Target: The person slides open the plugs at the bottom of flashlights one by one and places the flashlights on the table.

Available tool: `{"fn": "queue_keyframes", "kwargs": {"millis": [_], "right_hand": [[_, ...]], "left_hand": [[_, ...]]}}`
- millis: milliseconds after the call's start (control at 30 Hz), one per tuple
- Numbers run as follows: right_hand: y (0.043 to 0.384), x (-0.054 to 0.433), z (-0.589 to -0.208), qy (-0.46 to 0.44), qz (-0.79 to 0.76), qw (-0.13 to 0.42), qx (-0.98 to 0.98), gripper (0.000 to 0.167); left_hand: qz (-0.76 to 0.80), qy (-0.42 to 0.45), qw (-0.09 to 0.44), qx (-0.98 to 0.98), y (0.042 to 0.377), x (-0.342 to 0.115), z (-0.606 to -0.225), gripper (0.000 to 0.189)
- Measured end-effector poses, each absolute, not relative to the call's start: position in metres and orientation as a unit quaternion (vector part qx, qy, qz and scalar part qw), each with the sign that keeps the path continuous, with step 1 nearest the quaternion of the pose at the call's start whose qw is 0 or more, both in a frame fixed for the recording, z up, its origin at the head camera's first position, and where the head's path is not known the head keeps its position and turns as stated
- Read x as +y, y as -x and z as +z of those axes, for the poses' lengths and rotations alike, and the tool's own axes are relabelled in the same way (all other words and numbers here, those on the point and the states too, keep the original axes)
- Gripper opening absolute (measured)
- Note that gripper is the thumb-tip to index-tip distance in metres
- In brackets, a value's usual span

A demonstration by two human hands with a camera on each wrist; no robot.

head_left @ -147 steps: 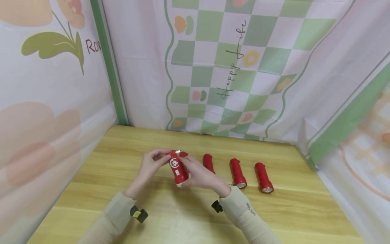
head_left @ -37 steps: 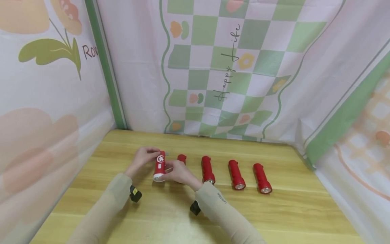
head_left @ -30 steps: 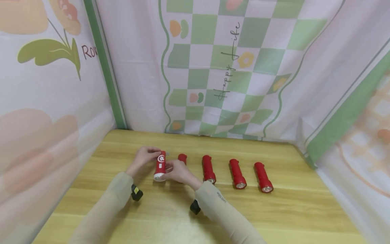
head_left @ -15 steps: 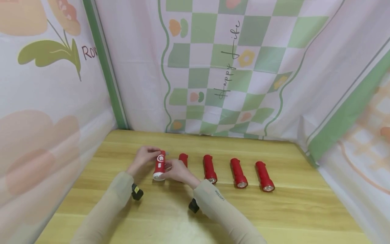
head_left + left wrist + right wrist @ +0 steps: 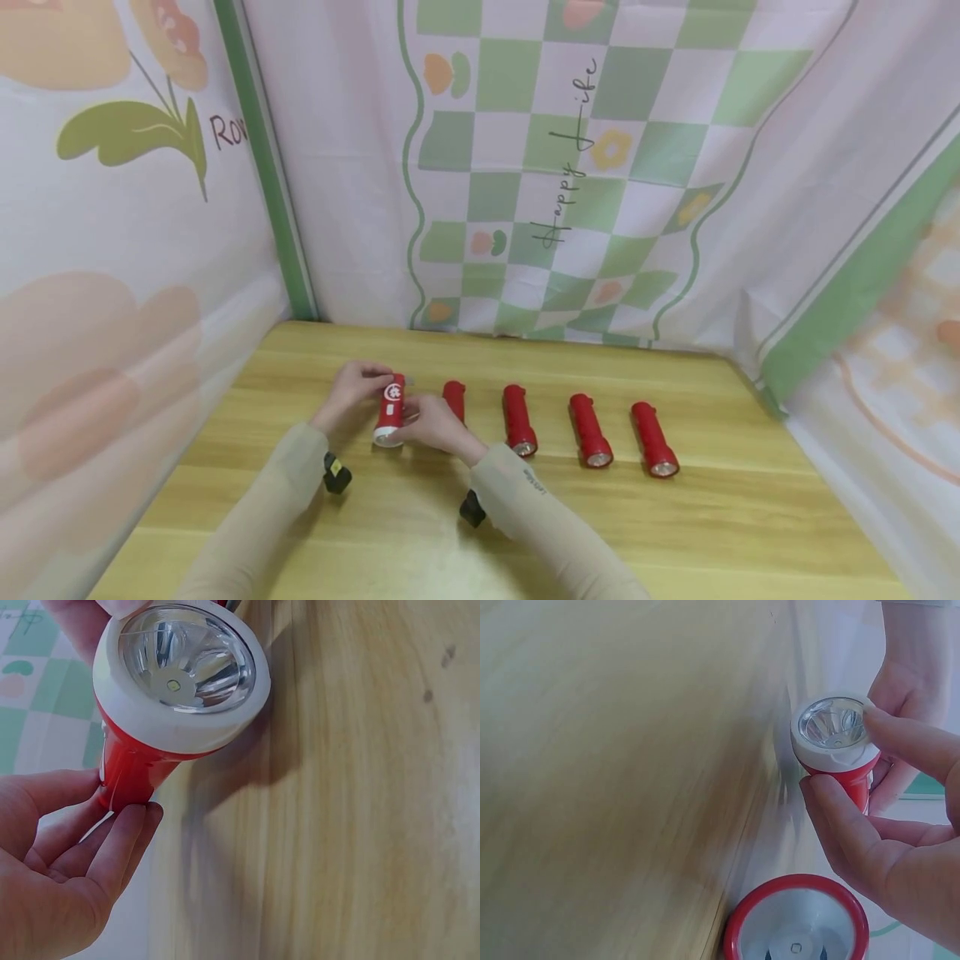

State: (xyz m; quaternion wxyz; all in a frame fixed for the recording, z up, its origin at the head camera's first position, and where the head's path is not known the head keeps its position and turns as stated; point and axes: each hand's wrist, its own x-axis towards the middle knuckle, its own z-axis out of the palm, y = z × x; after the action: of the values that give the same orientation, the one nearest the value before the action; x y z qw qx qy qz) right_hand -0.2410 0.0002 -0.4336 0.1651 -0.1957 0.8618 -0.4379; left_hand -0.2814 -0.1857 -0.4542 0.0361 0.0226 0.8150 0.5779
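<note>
Both hands hold one red flashlight at the left of the row, its white head toward the person. A white emblem and a small white switch face up; a silvery bit shows beside its tail. My left hand pinches the narrow tail end; in the left wrist view its fingertips bear on the red body. The right hand grips the head, thumb on the white rim and fingers beneath in the right wrist view. Just right lies another red flashlight, partly hidden behind the right hand.
Farther right, more red flashlights lie in a spaced row, lenses toward the person. They rest on a wooden table. Printed cloth curtains enclose its back and sides. Black wrist cameras hang below the sleeves.
Since the oldest frame, both hands have carried the held flashlight left, uncovering more of the lying one beside it. Over the last second the hands and flashlight have hardly moved.
</note>
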Motion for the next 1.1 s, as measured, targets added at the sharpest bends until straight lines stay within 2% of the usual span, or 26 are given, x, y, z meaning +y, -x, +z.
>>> {"fn": "queue_keyframes", "kwargs": {"millis": [633, 1100], "right_hand": [[0.247, -0.008, -0.442, 0.196, -0.452, 0.163, 0.855, 0.033], [0.252, -0.009, -0.445, 0.206, -0.441, 0.154, 0.86, 0.034]], "left_hand": [[0.577, 0.007, 0.045, 0.816, 0.285, -0.189, -0.459, 0.028], [0.556, -0.007, 0.038, 0.83, 0.29, -0.192, -0.463, 0.03]]}}
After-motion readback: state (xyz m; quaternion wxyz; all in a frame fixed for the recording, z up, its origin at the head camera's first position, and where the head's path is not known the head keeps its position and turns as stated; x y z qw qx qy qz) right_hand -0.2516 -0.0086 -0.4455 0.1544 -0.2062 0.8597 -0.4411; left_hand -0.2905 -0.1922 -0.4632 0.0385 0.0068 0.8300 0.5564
